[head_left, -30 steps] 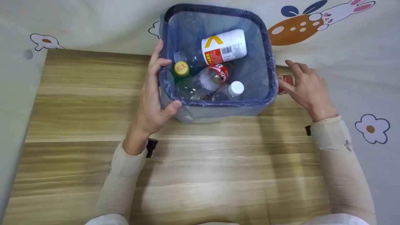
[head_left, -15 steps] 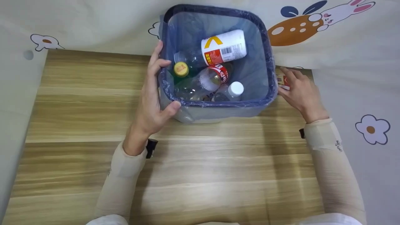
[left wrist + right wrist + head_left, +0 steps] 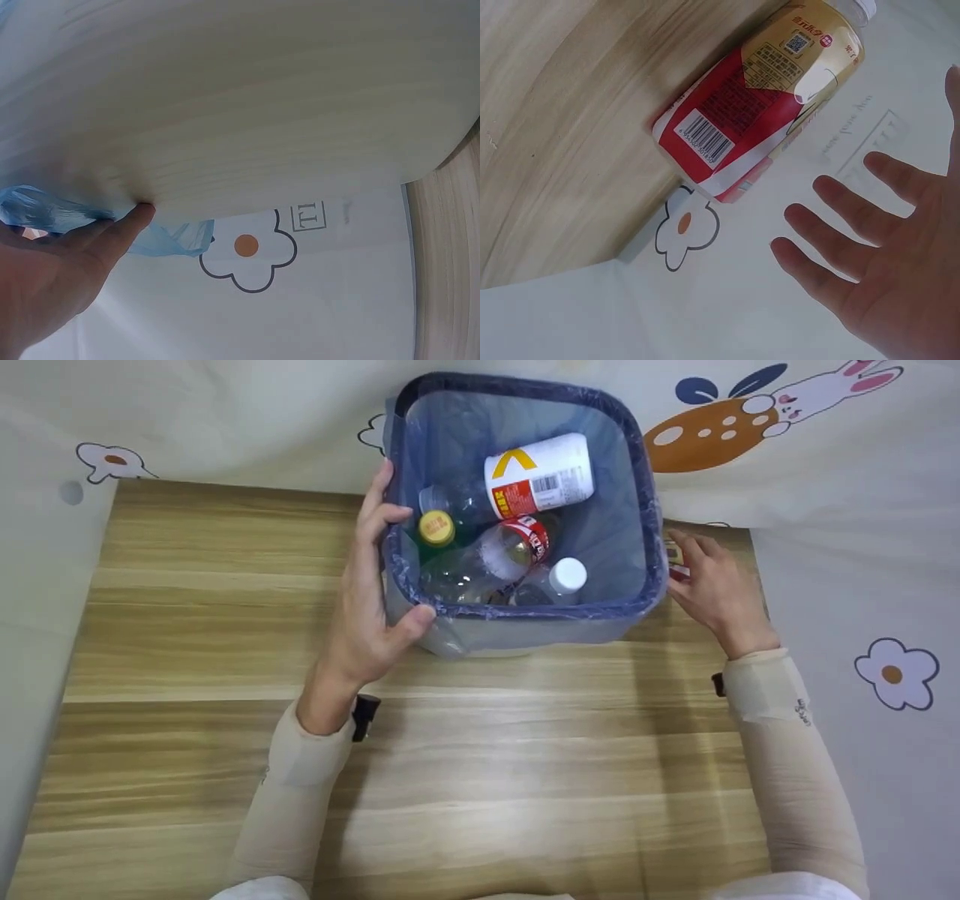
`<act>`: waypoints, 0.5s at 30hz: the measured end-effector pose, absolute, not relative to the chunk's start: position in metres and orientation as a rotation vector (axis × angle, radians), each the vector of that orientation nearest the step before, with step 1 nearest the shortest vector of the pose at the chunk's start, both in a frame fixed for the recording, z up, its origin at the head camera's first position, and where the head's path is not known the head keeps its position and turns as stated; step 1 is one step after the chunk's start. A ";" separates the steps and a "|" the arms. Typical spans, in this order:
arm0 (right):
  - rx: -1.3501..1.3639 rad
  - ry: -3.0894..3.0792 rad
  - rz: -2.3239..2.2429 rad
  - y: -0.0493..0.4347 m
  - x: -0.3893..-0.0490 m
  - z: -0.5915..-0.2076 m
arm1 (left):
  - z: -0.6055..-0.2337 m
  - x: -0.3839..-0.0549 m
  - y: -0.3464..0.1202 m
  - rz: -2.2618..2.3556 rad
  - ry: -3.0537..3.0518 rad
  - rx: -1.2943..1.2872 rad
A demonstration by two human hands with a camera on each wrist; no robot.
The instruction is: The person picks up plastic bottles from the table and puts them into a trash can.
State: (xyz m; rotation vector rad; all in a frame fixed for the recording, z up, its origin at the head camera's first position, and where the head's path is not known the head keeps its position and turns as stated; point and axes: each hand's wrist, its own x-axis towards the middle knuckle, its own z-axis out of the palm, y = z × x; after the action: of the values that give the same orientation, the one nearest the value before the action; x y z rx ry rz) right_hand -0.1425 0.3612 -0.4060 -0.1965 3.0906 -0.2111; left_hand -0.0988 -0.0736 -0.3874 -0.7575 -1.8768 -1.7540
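Observation:
A waste bin (image 3: 529, 609) lined with a bluish plastic bag stands at the back middle of the wooden surface. My left hand (image 3: 360, 592) lies along its left side, thumb at the front corner of the rim. The left wrist view shows a fingertip against the pale bin wall (image 3: 270, 112). Right of the bin, my right hand (image 3: 718, 589) is held with fingers spread in the right wrist view, close to a bottle (image 3: 757, 105) with a red and gold label. That bottle is mostly hidden by the bin and the hand in the head view.
Inside the bin are a white-labelled bottle (image 3: 551, 480), a clear bottle with a red label (image 3: 529, 540), a yellow-capped bottle (image 3: 436, 526) and a white-capped one (image 3: 568, 575). A patterned cloth (image 3: 825, 585) borders the wooden surface (image 3: 510, 757) at the back and right.
My right hand has moved left and slightly nearer to me, closer to the bin, and the red and gold bottle shows less. The left hand and bin hold their place.

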 end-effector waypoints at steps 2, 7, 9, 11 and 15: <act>-0.204 3.091 -0.228 0.362 -0.143 -0.409 | -0.388 -0.099 -0.073 -1.758 -1.881 -0.756; -0.291 3.108 -0.288 0.362 -0.147 -0.420 | -0.389 -0.099 -0.073 -1.759 -1.884 -0.753; -0.351 3.101 -0.285 0.363 -0.148 -0.425 | -0.389 -0.099 -0.072 -1.759 -1.877 -0.755; -0.366 3.067 -0.249 0.364 -0.150 -0.431 | -0.388 -0.099 -0.072 -1.761 -1.863 -0.757; -0.303 2.975 -0.135 0.365 -0.154 -0.441 | -0.387 -0.099 -0.072 -1.767 -1.844 -0.761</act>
State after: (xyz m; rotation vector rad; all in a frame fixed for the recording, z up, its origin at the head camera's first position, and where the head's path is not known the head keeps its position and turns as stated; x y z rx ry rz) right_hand -0.1541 0.3654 -0.4408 -0.3027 2.9750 -0.1350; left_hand -0.0989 -0.0718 -0.3868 -0.7612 -1.8441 -1.7668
